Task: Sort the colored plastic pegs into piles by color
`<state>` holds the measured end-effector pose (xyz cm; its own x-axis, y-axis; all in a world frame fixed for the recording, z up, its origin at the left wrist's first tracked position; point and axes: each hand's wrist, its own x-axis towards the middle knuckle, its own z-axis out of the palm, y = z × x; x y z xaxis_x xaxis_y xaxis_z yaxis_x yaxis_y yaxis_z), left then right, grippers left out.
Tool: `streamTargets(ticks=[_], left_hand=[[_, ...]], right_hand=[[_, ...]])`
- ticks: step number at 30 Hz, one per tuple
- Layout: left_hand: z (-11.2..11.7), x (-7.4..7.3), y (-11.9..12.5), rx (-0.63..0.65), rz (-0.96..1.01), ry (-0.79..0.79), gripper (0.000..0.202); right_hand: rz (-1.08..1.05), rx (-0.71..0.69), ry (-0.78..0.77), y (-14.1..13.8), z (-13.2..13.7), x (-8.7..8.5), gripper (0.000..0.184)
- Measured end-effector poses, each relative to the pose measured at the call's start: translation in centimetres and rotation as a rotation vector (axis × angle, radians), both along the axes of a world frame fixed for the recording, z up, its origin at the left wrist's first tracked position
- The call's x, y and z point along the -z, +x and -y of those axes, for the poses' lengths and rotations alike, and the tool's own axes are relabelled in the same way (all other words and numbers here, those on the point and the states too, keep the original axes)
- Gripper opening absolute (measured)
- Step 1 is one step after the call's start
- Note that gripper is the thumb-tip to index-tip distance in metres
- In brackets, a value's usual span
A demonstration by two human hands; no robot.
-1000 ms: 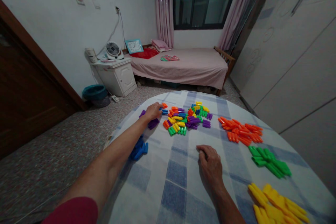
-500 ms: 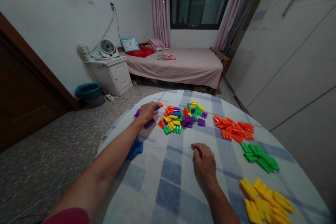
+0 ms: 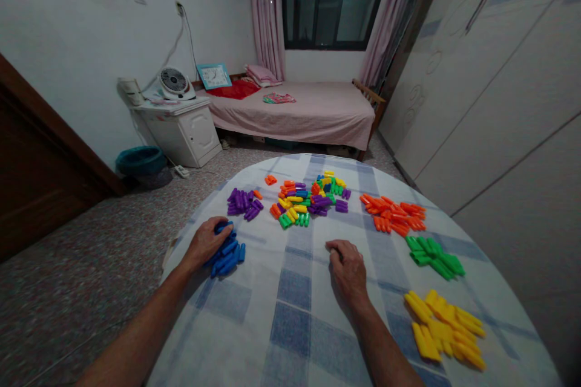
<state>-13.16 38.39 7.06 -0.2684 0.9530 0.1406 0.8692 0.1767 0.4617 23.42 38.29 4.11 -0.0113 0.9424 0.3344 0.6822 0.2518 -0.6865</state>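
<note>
Reaching toward the left of the frame in the head view, my left hand (image 3: 206, 243) is at the heap of blue pieces (image 3: 230, 259), its fingertips bent over the upper end; I cannot tell whether they pinch one. My right hand (image 3: 348, 269) lies just right of the lower centre on the checked cloth of the surface (image 3: 254, 338), fingers loosely curled, and I cannot see whether anything is under them. Just above the blue heap sit the purple pieces (image 3: 242, 202), with a single orange piece (image 3: 257, 194) at their right edge and a small orange cluster (image 3: 270, 180) a little higher. A mixed-colour pile (image 3: 322, 201) spreads near the centre of the frame, well above my right hand. Down the right side run three one-colour groups: the orange heap (image 3: 394, 214) highest, the green pieces (image 3: 433, 255) just below it, and the yellow pieces (image 3: 447, 329) at the lower right. Beyond the surface, a bed (image 3: 318, 103) fills the upper middle, with a white fan (image 3: 173, 80) on a cabinet (image 3: 200, 133) at upper left.
</note>
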Motion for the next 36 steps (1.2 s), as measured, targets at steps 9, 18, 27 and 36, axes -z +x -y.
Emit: streamTargets(ticks=[9, 18, 27, 36], left_hand=[[0.5, -4.9, 10.1, 0.11, 0.137, 0.242, 0.032], [-2.1, 2.0, 19.8, 0.227, 0.459, 0.213, 0.029], [-2.3, 2.9, 19.1, 0.24, 0.481, 0.217, 0.024], [-2.3, 2.4, 19.2, 0.217, 0.475, 0.193, 0.023]], right_hand=[[0.006, 0.008, -0.018, -0.3, 0.2, -0.5, 0.028], [-0.006, 0.011, 0.019, -0.3, 0.0, -0.3, 0.026], [0.121, 0.027, -0.051, -0.3, -0.1, -0.7, 0.026], [0.386, 0.069, -0.113, -0.3, -6.8, -3.2, 0.046]])
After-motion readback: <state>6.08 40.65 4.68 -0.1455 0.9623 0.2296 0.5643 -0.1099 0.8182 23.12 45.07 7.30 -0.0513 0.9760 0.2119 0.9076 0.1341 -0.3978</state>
